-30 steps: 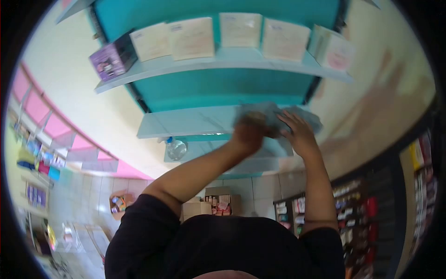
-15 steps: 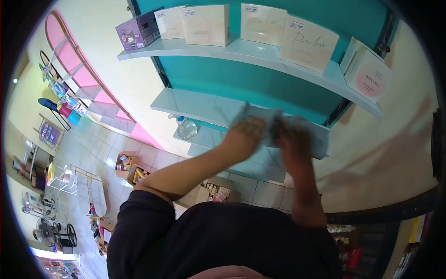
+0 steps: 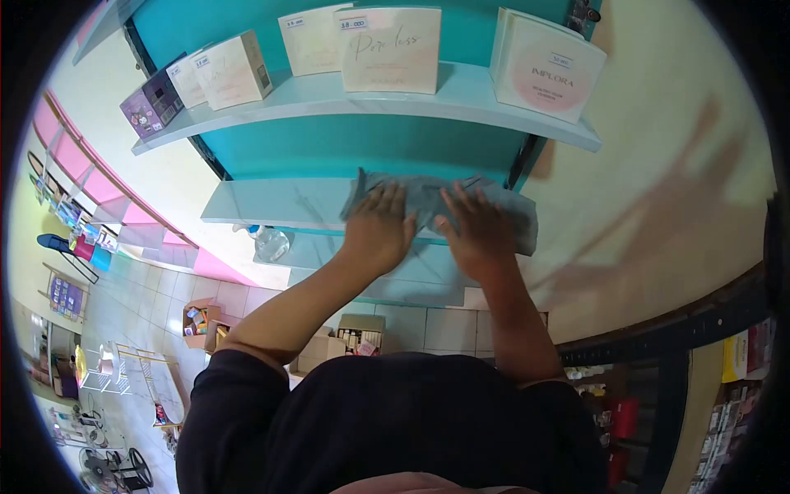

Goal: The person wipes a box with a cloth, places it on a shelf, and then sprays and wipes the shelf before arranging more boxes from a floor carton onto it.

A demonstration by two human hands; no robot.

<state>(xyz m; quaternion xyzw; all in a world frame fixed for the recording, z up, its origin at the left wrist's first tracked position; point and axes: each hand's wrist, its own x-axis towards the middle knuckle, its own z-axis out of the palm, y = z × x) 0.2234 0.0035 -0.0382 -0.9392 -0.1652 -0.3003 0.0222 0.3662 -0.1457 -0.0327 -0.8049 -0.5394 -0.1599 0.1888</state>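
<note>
A grey cloth (image 3: 514, 216) lies spread over the right part of the middle shelf (image 3: 276, 198), its edge hanging past the shelf's front. My left hand (image 3: 378, 230) rests flat on the cloth's left part, fingers stretched forward. On the cloth's right part lies my right hand (image 3: 476, 230), its fingers spread. The two hands are a little apart, palms down, and neither grips the cloth. Some of the cloth is hidden beneath them.
Above, a shelf (image 3: 313, 97) holds several boxes, among them a cream box (image 3: 391, 51) and a purple box (image 3: 152, 107). A spray bottle (image 3: 270, 244) stands on the lower shelf. Cardboard boxes (image 3: 360, 323) with goods sit on the tiled floor (image 3: 424, 329).
The view has shifted right. The cloth, bunched and blurred in my hands before, now lies spread on the shelf, and my hands have flattened on it with their fingers apart.
</note>
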